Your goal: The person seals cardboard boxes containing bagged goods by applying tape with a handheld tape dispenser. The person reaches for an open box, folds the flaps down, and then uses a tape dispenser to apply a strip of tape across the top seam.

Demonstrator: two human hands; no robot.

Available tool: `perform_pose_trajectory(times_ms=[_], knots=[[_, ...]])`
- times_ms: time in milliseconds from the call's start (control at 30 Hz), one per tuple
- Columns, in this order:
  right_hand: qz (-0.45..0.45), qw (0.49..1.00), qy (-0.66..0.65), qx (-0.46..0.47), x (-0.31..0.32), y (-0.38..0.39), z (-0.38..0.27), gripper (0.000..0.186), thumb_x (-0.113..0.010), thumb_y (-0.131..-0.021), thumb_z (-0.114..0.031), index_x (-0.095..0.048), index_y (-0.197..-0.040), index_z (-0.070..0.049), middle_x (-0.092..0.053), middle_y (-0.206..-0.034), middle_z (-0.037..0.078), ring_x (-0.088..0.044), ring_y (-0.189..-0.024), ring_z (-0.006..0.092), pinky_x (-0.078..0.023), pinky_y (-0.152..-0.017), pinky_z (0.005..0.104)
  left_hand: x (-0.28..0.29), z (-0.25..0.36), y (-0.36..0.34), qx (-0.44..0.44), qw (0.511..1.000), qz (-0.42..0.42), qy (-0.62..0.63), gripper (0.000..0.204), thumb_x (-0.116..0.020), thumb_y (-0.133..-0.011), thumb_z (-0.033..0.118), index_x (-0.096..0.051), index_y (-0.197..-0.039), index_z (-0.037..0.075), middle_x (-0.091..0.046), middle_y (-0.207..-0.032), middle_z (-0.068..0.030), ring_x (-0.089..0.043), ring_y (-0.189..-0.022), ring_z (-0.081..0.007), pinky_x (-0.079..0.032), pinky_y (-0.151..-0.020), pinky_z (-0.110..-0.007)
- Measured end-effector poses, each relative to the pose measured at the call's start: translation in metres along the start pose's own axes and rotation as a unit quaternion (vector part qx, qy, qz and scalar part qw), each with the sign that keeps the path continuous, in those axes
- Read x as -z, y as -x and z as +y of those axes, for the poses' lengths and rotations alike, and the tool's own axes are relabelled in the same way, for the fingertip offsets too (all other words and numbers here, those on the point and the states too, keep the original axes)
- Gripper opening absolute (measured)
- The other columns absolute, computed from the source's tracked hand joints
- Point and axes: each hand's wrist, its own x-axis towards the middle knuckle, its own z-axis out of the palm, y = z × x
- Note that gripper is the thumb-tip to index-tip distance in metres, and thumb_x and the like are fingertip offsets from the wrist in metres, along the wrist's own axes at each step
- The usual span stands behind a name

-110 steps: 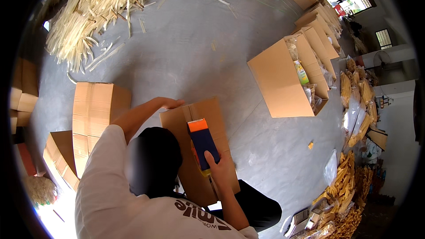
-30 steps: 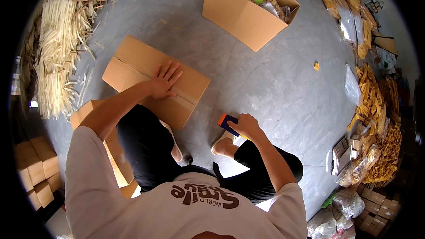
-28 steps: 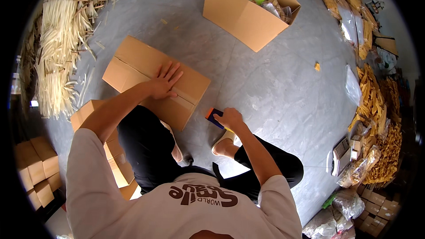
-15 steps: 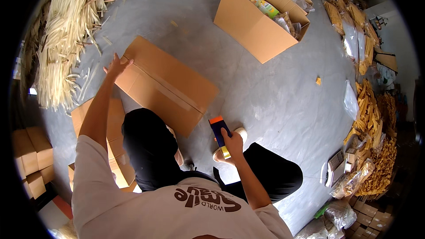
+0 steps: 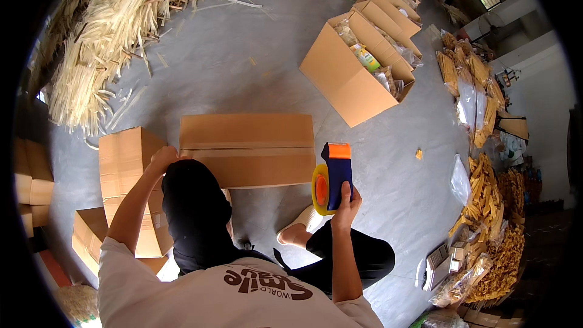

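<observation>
A closed cardboard box (image 5: 255,130) lies on the floor in front of my knees, its long centre seam running left to right. My left hand (image 5: 163,160) is at the box's near left end with bent fingers, gripping its edge; the fingertips are partly hidden. In my right hand (image 5: 346,208) is a tape dispenser (image 5: 341,173), dark blue with an orange top and a yellow-rimmed roll on its left side. The dispenser is held upright just off the box's right end, apart from it.
Open cardboard boxes (image 5: 340,79) filled with bagged goods line up at the far right. More boxes (image 5: 121,164) stand by my left arm. Pale dried strips (image 5: 109,42) are heaped at the far left; yellowish dried pieces (image 5: 504,237), plastic bags and a calculator-like device (image 5: 436,258) lie at right.
The box has turned from slanted to straight across in front of me, my left hand coming nearer with it. My right hand has raised the tape dispenser and moved it right, turning its roll into view.
</observation>
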Motion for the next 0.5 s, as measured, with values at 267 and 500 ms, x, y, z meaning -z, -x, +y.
perform_pose_trajectory(times_ms=[267, 500], knots=[[-0.086, 0.987, -0.123, 0.062, 0.007, 0.074, -0.019, 0.047, -0.063, -0.079, -0.039, -0.058, -0.087, 0.007, -0.057, -0.073, 0.001, -0.051, -0.063, 0.0075, -0.040, -0.058, 0.0191, 0.047, 0.184, 0.088, -0.357, 0.802, -0.159, 0.452, 0.024, -0.058, -0.085, 0.028, -0.064, -0.081, 0.004, -0.058, -0.072, -0.0012, -0.053, -0.068, -0.0106, -0.043, -0.064, -0.025], [-0.117, 0.990, -0.052, 0.063, 0.005, 0.089, -0.024, 0.041, -0.065, -0.078, -0.037, -0.059, -0.087, 0.003, -0.057, -0.074, 0.000, -0.049, -0.066, 0.0061, -0.039, -0.060, 0.0196, 0.017, 0.230, 0.108, -0.276, 0.657, -0.400, 0.576, 0.033, -0.065, -0.080, 0.038, -0.063, -0.087, 0.006, -0.057, -0.080, 0.0002, -0.048, -0.073, -0.0073, -0.038, -0.064, -0.021]])
